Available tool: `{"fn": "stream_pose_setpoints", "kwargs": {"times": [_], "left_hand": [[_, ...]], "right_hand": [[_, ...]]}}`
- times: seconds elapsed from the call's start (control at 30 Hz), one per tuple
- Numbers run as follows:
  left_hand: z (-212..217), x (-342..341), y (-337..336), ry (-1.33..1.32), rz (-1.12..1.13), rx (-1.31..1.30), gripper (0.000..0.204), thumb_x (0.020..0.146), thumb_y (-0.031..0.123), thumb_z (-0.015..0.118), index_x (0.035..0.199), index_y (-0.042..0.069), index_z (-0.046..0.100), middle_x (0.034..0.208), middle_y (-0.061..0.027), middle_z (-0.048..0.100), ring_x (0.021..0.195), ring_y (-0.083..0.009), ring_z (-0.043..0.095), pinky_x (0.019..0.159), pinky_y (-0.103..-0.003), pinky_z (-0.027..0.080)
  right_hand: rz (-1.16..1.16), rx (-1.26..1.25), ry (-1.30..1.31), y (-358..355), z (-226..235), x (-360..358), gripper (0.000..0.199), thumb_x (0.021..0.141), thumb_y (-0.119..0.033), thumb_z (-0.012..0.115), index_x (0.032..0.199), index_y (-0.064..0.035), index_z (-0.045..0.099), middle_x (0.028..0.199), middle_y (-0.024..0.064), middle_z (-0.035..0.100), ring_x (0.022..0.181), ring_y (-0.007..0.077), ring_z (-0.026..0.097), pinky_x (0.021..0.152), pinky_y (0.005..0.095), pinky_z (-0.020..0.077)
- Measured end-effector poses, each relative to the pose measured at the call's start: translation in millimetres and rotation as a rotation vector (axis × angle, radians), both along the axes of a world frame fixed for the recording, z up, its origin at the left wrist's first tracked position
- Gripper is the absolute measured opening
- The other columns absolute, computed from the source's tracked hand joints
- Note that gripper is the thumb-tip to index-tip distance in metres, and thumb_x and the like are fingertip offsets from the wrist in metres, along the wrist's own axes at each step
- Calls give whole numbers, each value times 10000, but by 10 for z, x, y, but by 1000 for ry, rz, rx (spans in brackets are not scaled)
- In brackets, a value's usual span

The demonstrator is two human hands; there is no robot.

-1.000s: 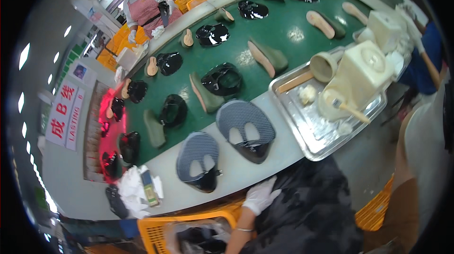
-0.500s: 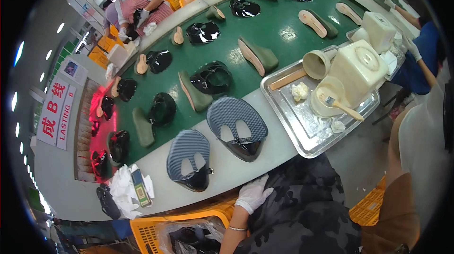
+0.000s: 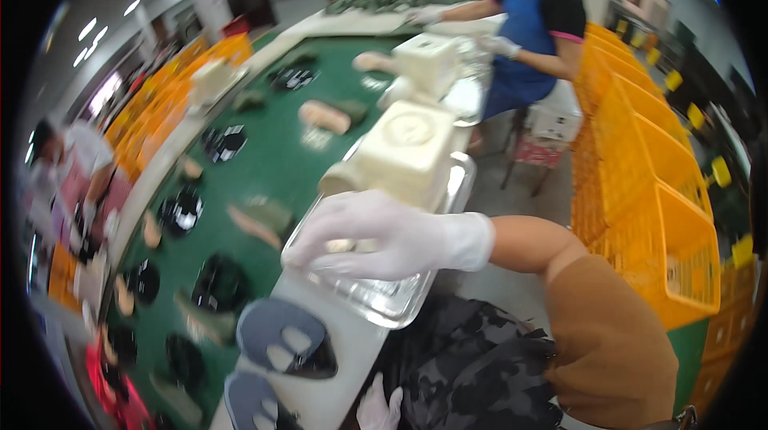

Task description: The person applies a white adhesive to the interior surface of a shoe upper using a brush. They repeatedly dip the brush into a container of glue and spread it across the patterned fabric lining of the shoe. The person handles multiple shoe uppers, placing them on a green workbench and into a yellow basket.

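My right hand (image 3: 376, 234), in a white glove, reaches in from the right over the metal tray (image 3: 392, 320). Its fingers curve down toward the tray's left rim, smeared by motion; whether they grip anything is unclear. Behind it stands a cream box-shaped container (image 3: 408, 138) with a round cup (image 3: 340, 178) beside it. The hand covers most of the tray's middle. Low in the picture, my gloved left hand (image 3: 380, 406) lies by the dark camouflage apron (image 3: 464, 358), fingers apart. Two glossy black shoe uppers with blue-grey soles, one farther (image 3: 272, 330) and one nearer (image 3: 244, 398), lie left of the tray.
Green shoe parts and black uppers (image 3: 216, 282) lie on the green belt (image 3: 308, 130). A second cream container (image 3: 428, 62) stands farther along. A person in a blue apron (image 3: 516, 30) works beyond it; another person (image 3: 88, 166) is across the belt. Yellow crates (image 3: 664, 246) are stacked at right.
My view has turned to the right. The right hand has come in over the tray, hiding the brush and white bowl. My left hand appears lower in the picture.
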State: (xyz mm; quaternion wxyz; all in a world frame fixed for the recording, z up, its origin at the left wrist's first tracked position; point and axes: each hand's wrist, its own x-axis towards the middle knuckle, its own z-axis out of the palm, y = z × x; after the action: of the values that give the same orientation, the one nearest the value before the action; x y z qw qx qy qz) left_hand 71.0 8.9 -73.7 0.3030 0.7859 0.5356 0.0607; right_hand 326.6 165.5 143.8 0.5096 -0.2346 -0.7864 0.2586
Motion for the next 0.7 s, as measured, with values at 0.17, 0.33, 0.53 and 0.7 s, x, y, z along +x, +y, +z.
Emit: {"fn": "stream_pose_setpoints", "kwargs": {"times": [0.17, 0.33, 0.53, 0.7], "left_hand": [[206, 132, 50, 13, -59, -136, 572, 894, 392, 496, 1314, 15, 403, 1192, -266, 521, 1081, -405, 508, 928, -432, 400], [165, 144, 70, 52, -64, -187, 598, 895, 423, 482, 1338, 37, 374, 1200, -272, 512, 1086, -420, 500, 940, -443, 389], [158, 188, 36, 83, -7, -205, 589, 885, 424, 492, 1323, 41, 398, 1199, -263, 517, 1075, -414, 508, 938, -437, 391], [-137, 106, 79, 148, -34, -95, 601, 848, 449, 525, 1289, 52, 429, 1039, -208, 600, 934, -378, 573, 800, -440, 456]], "right_hand": [[-485, 345, -426, 935, -75, 547, 120, 789, -150, 598, 876, -85, 649, 846, 105, 640, 811, 267, 612, 712, 366, 494], [-877, -53, -847, 1679, -172, 1230, 253, 790, -298, 528, 885, -110, 667, 887, 126, 658, 836, 315, 628, 735, 437, 484], [-775, -387, -949, 1723, -387, 1245, 348, 812, -336, 504, 997, -90, 665, 985, 152, 653, 917, 311, 625, 804, 400, 488], [-807, -369, -869, 1832, -531, 1292, 354, 817, -371, 512, 949, -83, 670, 933, 161, 658, 880, 334, 628, 781, 415, 482]]}}
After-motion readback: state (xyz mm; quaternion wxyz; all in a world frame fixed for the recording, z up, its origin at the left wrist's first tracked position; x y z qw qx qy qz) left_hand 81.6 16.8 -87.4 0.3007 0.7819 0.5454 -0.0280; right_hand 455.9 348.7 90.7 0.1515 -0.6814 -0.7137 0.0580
